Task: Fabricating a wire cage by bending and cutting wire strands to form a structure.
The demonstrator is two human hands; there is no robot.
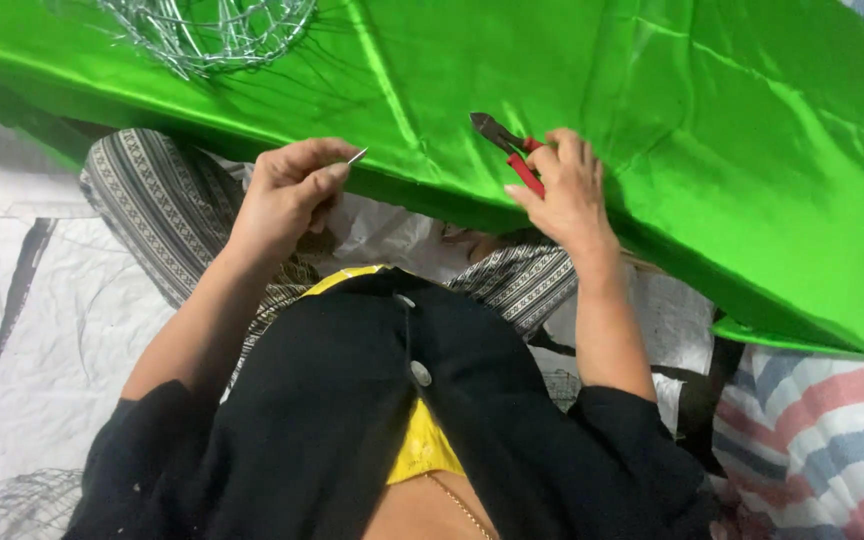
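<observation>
You have the green cloth [592, 100] spread over your lap, and a coil of wire mesh [207, 30] lies on its far edge; how much of the wire is already cut I cannot tell. Your left hand [287, 195] is curled nearly shut, pinching a short wire piece [357, 156] between thumb and forefinger above the cloth's near edge. Your right hand [567, 195] is wrapped around the red-handled cutters [507, 145], which rest on the cloth with the tips pointing toward the wire piece.

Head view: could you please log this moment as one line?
left hand: pinches wire piece | right hand: holds red-handled cutters | over green satin fabric
</observation>
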